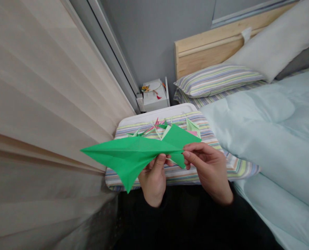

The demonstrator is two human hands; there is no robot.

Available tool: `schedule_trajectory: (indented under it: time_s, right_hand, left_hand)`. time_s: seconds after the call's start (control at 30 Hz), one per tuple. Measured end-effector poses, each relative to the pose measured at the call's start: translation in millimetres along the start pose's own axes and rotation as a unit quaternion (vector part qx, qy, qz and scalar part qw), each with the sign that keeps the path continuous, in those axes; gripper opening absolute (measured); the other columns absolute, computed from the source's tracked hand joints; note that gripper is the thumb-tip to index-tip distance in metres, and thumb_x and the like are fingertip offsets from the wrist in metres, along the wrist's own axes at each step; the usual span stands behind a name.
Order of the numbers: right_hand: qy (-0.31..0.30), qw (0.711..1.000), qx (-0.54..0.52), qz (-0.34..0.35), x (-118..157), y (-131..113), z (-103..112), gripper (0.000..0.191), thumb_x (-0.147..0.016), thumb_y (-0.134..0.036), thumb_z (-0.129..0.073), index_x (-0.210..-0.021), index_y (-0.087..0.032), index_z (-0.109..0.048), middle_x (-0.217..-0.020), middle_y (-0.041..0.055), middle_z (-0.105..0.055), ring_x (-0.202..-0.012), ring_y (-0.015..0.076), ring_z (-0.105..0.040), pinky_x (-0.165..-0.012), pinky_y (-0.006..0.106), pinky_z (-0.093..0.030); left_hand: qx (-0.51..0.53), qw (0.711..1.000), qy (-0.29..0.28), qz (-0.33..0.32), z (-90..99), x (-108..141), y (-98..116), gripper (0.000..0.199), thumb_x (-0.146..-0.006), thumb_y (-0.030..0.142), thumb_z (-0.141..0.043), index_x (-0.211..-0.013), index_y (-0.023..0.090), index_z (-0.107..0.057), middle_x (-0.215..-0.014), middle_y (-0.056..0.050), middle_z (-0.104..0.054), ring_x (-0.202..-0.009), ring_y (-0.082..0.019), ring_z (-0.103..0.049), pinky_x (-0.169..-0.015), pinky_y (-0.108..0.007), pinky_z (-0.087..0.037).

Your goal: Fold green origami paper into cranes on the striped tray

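Note:
A large folded green paper is held up above a small table, its long point toward the left and one corner hanging down. My left hand grips it from below near the middle, thumb in front and the other fingers mostly behind the paper. My right hand pinches the paper at its right part between thumb and index finger. Behind it, partly hidden, small folded paper pieces lie on the striped cloth, among them a pink one and a light green one.
The white table edge shows behind the cloth. A white cabinet with small items stands against the wall. A bed with a pale blue quilt and striped pillow is at right; a beige curtain hangs at left.

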State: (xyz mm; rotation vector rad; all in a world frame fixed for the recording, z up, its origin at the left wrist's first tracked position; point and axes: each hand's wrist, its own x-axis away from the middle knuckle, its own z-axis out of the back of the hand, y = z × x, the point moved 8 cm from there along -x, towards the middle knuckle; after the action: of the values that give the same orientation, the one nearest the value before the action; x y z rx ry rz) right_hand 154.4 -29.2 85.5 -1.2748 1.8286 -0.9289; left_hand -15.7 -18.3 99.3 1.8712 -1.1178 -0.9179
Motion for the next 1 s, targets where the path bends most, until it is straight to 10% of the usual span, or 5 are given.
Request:
schedule_trajectory:
  time_s: [1.0]
  right_hand:
    - [-0.007, 0.999, -0.012, -0.045, -1.6, 7.6, 0.6, 0.007, -0.077, -0.023, -0.083, -0.080, -0.021, -0.076, -0.069, -0.0015, -0.067, -0.052, 0.0088, -0.056, -0.043, 0.020, -0.048]
  left_hand:
    - [-0.165, 0.986, -0.012, -0.036, 25.6, -4.5, -11.8, 0.031, -0.078, 0.048, -0.080, -0.071, 0.021, -0.066, -0.062, 0.001, -0.068, -0.061, -0.017, -0.066, -0.059, -0.031, -0.056]
